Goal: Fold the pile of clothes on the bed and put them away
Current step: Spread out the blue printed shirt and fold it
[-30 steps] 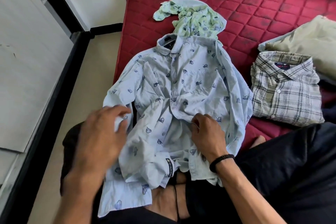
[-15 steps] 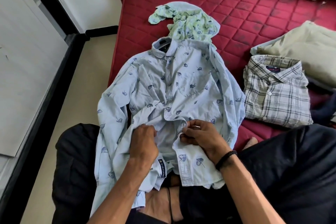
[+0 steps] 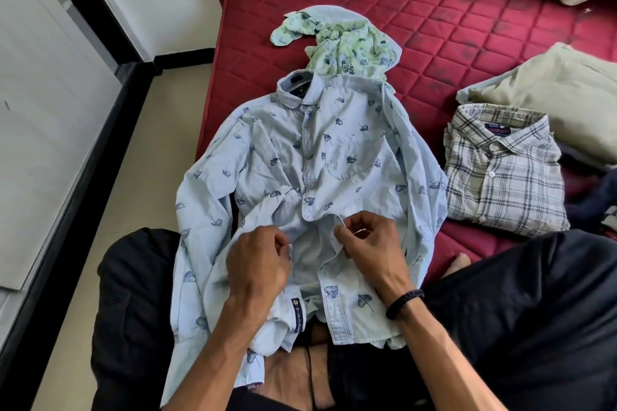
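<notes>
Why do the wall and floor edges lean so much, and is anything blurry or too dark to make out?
Head view: wide-angle lens bends the black wall trim outward; daylight is soft and even, no glare; the light blue shirt and both hands are sharp; the dark trousers lose detail in shadow.

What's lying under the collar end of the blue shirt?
A crumpled green printed garment lies on the red mattress, and the blue shirt collar overlaps its near edge. How far it reaches under the shirt is hidden.
</notes>
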A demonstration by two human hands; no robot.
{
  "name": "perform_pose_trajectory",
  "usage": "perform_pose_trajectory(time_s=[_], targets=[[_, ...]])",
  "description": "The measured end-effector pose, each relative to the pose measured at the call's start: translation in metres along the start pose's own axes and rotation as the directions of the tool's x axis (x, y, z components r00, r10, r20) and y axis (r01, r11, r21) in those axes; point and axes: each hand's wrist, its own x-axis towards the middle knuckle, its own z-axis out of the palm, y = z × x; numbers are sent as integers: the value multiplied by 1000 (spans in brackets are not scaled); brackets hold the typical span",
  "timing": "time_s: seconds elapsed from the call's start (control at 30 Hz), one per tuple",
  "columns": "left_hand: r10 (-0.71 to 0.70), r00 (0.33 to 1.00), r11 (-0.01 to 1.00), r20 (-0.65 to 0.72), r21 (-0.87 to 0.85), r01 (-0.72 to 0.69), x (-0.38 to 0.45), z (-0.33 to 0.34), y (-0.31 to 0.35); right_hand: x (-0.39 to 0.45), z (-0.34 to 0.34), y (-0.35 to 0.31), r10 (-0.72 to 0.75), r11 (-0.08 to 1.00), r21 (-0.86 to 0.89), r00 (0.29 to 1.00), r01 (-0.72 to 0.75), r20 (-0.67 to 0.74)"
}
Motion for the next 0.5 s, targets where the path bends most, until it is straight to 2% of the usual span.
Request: perform_pose_trajectory(time_s=[0.07,0.1,0.13,0.2,0.23,0.27,0.3,0.37,0.4,0.43,0.5], targets=[[-39,999,960,30,-278,46,-5,-3,11,-2,1,-4,-71,995,-65,997,69,-33],[-77,994,899,83,-425,105,-8,-4,18,-3,1,-4,-96,992,-88,995,94,-27],[-122,980,807,157,-559,190,-12,-5,26,-4,1,-4,-112,989,-98,994,111,-11],[-205,913,503,354,-762,408,-17,-5,37,-6,2,-3,-138,981,-134,990,137,4],[-224,873,364,432,-794,487,-20,-3,39,-6,2,-2,-158,974,-164,987,157,3],[-246,856,293,454,-807,512,-21,-1,40,-6,2,-1,-181,966,-189,983,179,4],[-276,871,326,407,-812,483,-22,5,38,-6,2,0,-205,957,-208,979,203,12],[-281,944,630,174,-708,318,-23,15,34,-5,3,3,-236,940,-242,970,241,51],[-248,966,743,68,-627,234,-25,19,33,-5,4,4,-246,929,-266,966,257,74],[-202,979,804,-7,-573,162,-28,20,36,-5,5,6,-263,913,-297,960,281,100],[-135,989,835,-59,-544,82,-30,23,39,-4,7,9,-295,873,-358,944,330,151]])
